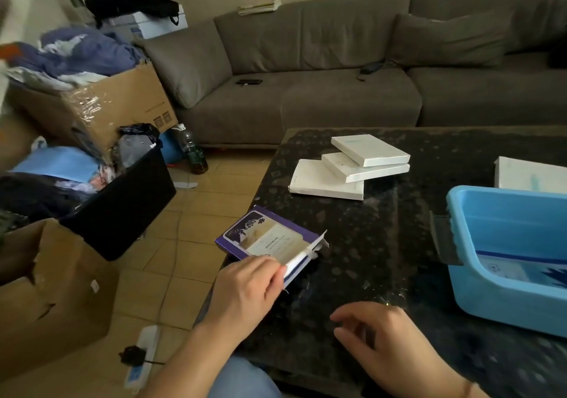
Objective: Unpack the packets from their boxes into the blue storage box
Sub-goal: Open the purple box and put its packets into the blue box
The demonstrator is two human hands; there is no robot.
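Note:
My left hand [245, 287] grips a flat purple box [264, 238] at its near end, over the front left corner of the black table [352, 244]. The box's end flap stands open, and a white packet edge shows at the mouth. Just right of it, my right hand [377, 336] hovers above the table with loosely curled fingers and holds nothing. The blue storage box [478, 275] sits at the right edge, with packets lying inside. Three white boxes [352, 167] are stacked loosely at the table's middle back.
Another white box [527, 173] lies behind the blue storage box. A grey sofa [306, 91] runs behind the table. On the floor to the left stand cardboard boxes [52, 290], a black bin [122, 207] of clothes, a bottle [193, 152] and a power strip [141, 354].

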